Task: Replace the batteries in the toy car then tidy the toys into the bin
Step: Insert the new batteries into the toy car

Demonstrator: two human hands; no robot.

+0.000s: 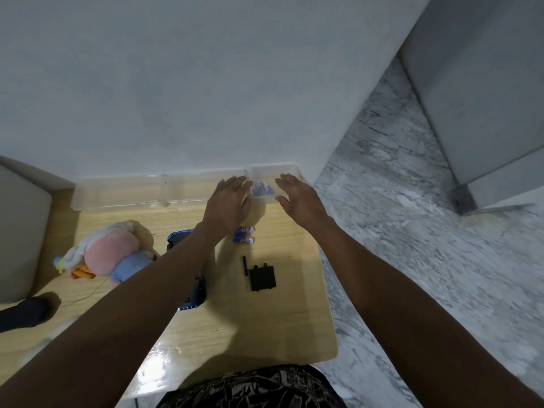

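**Reaching with both hands for the small clear box at the table's far right corner**

Stretching forward over the wooden table [265,328], both arms ended at a small clear plastic box [275,172] standing at the far right corner, against the wall. The left hand [228,201] lay at the box's left side, the right hand [297,198] at its right side; the fingers of each were straight and slightly spread, curled around nothing. Whether they actually touched the box walls could not be told. Between the two hands, inside the box, showed a blurred cluster of blue-and-white batteries [260,189], too indistinct to count.

Two more blue batteries [244,234] lay loose on the table just nearer than the left hand, side by side. One black battery cover [262,277] lay flat toward the right edge, with one thin black screwdriver [245,270] just beside its left side. The toy car [188,272], dark with blue trim, sat mostly hidden under the left forearm. One plush toy [109,254], pink, white and blue, lay toward the left edge. One long clear bin [123,191] stood along the far edge, left of the small box.
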